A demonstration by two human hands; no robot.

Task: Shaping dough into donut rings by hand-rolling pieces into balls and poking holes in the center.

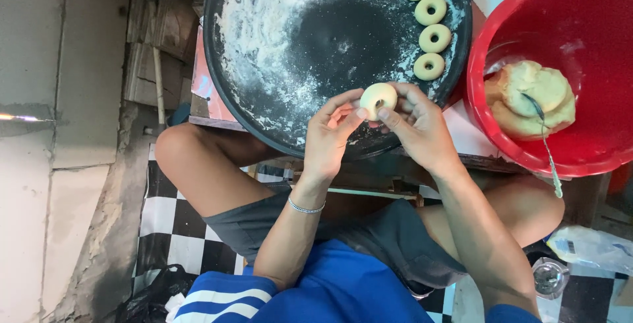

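Between the fingertips: a pale dough ring (378, 99) — pinched from both sides, held just above the near rim of the black floured tray (264, 108).
Left hand (330, 135): fingers curled in, thumb and forefinger tips pressed to the ring's left edge — not spread at all.
Right hand (417, 125): wrapped round the ring's right side, thumb on its lower edge and forefinger over its top, fingers close together.
Ring against the grip: right in the middle, touching both hands, its hole facing up.
Beyond the grip: four finished rings (430, 38) in a curved row along the tray's far right edge, and part of another at the top, well apart from the hands.
Right of the right hand: a red tub (501, 39) with a lump of dough (531, 95) and a spoon (546, 148) resting in it.
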